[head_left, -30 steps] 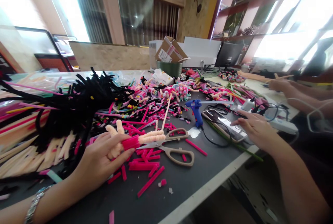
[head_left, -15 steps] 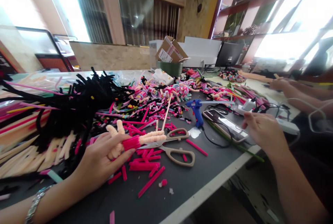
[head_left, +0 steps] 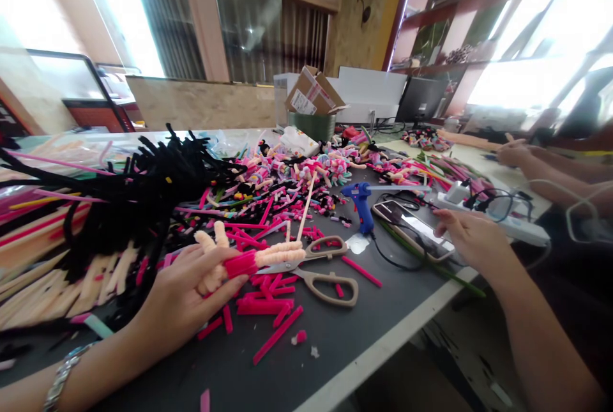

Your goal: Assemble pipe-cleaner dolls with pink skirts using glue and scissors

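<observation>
My left hand (head_left: 191,287) is closed around a pipe-cleaner figure (head_left: 241,263), with a bright pink wrapped middle and fuzzy peach limbs at both ends. Part of it is hidden by my fingers. Under its right end lie scissors (head_left: 330,281) with beige handles, blades partly covered. My right hand (head_left: 472,243) hovers at the right edge of a phone (head_left: 414,230) with a lit screen; its fingers are half bent and a little apart, with nothing visible in them. Left of the phone stands a blue glue gun (head_left: 363,207) with a clear glue stick in its back.
Cut pink pipe-cleaner pieces (head_left: 278,335) are scattered near the front. Black pipe cleaners (head_left: 177,166) pile up at left, beside peach strips (head_left: 57,290). Finished-looking colourful pieces (head_left: 330,166) heap behind. A power strip (head_left: 522,230) with cords sits right; another person's hands (head_left: 514,153) are beyond.
My right hand has moved slightly left and down toward the phone, its fingers loosening from a tighter curl. My left hand and the pipe-cleaner figure stay almost still.
</observation>
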Motion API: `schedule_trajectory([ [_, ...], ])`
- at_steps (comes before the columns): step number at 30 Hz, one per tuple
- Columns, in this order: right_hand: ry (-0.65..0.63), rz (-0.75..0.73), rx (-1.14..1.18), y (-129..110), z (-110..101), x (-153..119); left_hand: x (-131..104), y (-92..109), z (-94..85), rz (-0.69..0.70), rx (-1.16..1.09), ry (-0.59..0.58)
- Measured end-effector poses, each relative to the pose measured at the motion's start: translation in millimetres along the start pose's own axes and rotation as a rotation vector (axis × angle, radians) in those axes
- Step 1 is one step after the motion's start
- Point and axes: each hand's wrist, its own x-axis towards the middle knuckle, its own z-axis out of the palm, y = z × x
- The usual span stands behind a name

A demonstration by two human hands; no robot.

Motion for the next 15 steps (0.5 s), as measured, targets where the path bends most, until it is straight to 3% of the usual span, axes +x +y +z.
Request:
schedule_trajectory([
  [6, 0.006, -0.114, 0.065, -4, 6, 2, 1, 1, -0.5, 0.010, -0.001, -0.003],
  [15, 0.065, -0.094, 0.074, -12, 23, 3, 0, 1, 0.1, 0.030, 0.022, -0.006],
])
